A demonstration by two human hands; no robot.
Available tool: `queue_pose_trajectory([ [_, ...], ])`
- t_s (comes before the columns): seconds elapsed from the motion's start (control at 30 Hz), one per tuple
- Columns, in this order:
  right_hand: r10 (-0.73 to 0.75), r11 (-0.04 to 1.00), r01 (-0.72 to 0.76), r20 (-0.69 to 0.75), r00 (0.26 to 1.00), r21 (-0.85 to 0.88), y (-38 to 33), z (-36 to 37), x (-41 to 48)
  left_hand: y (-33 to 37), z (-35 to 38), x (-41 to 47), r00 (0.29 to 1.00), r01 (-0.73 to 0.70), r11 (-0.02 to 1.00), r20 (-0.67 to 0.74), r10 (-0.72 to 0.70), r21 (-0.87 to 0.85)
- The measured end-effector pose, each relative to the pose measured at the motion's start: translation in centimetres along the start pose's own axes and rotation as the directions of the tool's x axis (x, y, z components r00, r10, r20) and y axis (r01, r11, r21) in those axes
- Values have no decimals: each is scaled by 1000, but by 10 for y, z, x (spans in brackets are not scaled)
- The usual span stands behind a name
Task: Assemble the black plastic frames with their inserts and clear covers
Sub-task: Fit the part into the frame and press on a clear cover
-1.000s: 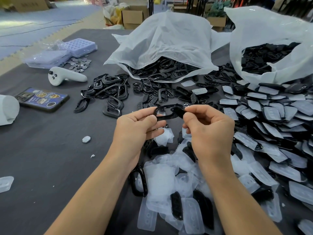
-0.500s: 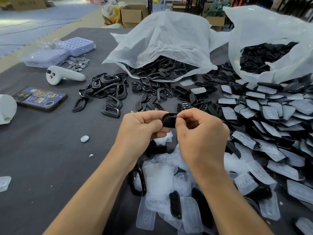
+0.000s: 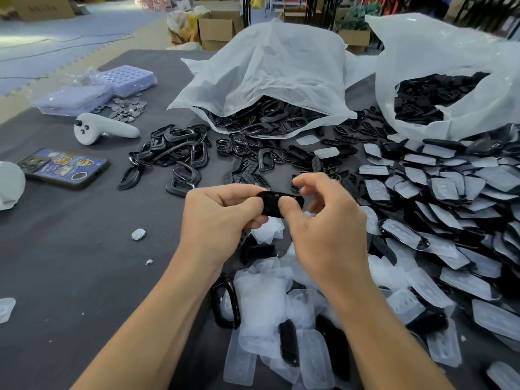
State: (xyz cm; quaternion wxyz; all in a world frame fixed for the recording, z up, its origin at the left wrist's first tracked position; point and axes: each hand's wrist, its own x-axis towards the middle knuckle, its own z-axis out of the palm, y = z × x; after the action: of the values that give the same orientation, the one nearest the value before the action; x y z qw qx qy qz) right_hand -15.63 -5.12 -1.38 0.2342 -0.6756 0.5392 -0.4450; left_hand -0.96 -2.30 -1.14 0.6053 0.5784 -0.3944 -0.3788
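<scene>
Firstly, containers: two white plastic bags lay open on the bench [image 3: 70, 263]. The left bag [image 3: 270, 71] spilled black loop-shaped frames [image 3: 270, 116]; the right bag [image 3: 439, 60] held smaller black parts [image 3: 430, 94], not told apart at this range. One lilac tray [image 3: 126, 78] with round wells sat far left, a scatter of metal discs [image 3: 126, 108] beside it.

The bench was dark grey. Beyond it lay blue floor matting [image 3: 70, 26] and cardboard boxes [image 3: 216, 29].

Counted singly: one white controller [image 3: 104, 130], one phone [image 3: 63, 168], one stray disc [image 3: 138, 234]. Clear covers [image 3: 267, 305] lay heaped near the person, covered pieces [image 3: 450, 192] in overlapping rows to the right – too many to count.

The black frame [image 3: 277, 202] was held above the bench between both hands. Left hand [image 3: 222, 218] – fingers clamped on its left end. Right hand [image 3: 329, 232] – thumb pressed on its front, lower fingers blurred behind its right end, index finger lifted clear.
</scene>
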Motion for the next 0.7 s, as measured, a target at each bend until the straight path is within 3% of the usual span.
queue_pose_trajectory([
  [0.1,89,971,-117,140,986,207,0,4,1,-2,0,1,999,5,1000,-39,-5,2],
  [0.2,227,852,-281,171,959,442,-4,6,1,-3,8,-3,996,72,992,-39,-76,-102],
  [0.3,255,802,-309,174,951,512,-6,5,0,-2,16,-7,991,127,985,45,-123,-121],
  [0.43,129,955,-172,184,974,241,-6,4,-2,-2,16,-5,987,131,979,-75,-144,-154],
  [0.57,29,999,-32,170,985,16,-7,-13,6,3,5,3,977,126,979,-153,-150,-158],
  [0.63,21,999,-3,363,931,-50,-11,-30,12,8,-2,6,979,119,984,-147,-139,-135],
  [0.7,72,983,48,612,788,-177,-17,-39,10,12,-6,6,983,102,988,-140,-117,-114],
])
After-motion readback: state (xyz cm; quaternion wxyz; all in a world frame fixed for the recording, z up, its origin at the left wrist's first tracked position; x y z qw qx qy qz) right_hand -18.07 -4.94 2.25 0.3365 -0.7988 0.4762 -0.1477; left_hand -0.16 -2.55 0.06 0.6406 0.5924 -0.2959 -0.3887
